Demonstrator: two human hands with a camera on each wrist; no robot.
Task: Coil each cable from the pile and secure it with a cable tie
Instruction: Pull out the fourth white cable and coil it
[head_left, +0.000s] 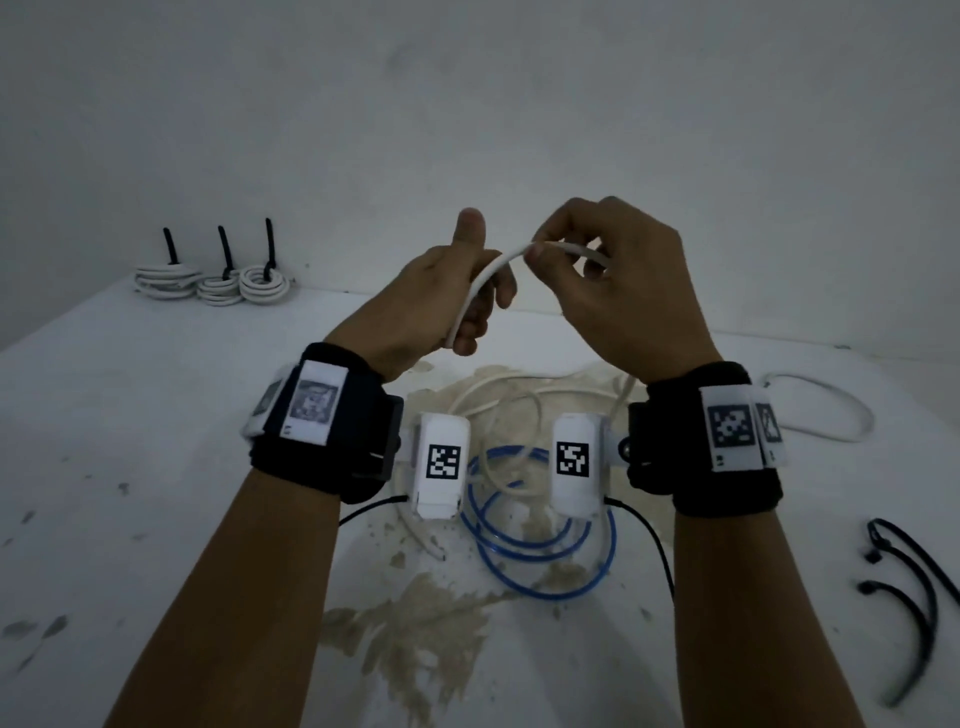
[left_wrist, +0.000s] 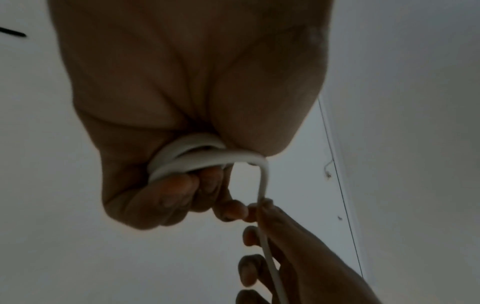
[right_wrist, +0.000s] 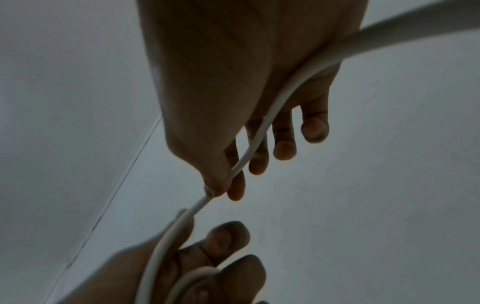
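Your left hand (head_left: 441, 296) curls its fingers round the first loops of a white cable (head_left: 480, 283), held up in the air above the table (head_left: 156, 415). Your right hand (head_left: 618, 280) pinches the same cable between thumb and forefinger just beside the left. Below your wrists lies the pile (head_left: 524, 467) of white and blue cables. Three tied coils (head_left: 213, 283) sit at the far left, loose black ties (head_left: 909, 597) at the right
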